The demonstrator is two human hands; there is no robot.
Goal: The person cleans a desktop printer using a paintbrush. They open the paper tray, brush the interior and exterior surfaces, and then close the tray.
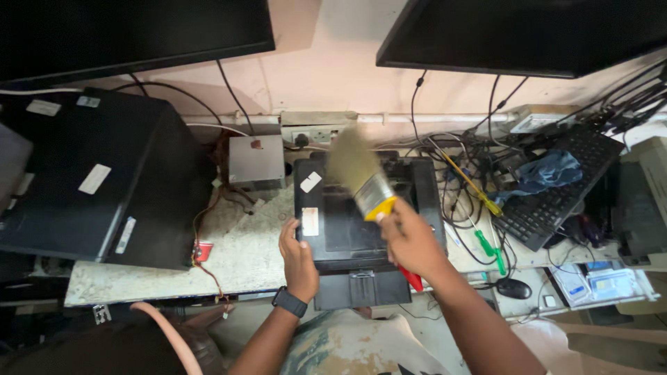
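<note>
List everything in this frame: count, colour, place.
printer: 1, black, bench centre
paintbrush: 1, yellow handle, pale bristles, over printer
computer case: 1, black, bench left
power supply box: 1, grey, behind printer, left
monitors: 2, black, on top
keyboard: 1, black, right
cloth: 1, blue, on keyboard
mouse: 1, black, right front
screwdrivers: 2, green and yellow, right of printer
left hand: on printer's left edge; black wristwatch
right hand: holding paintbrush
</note>
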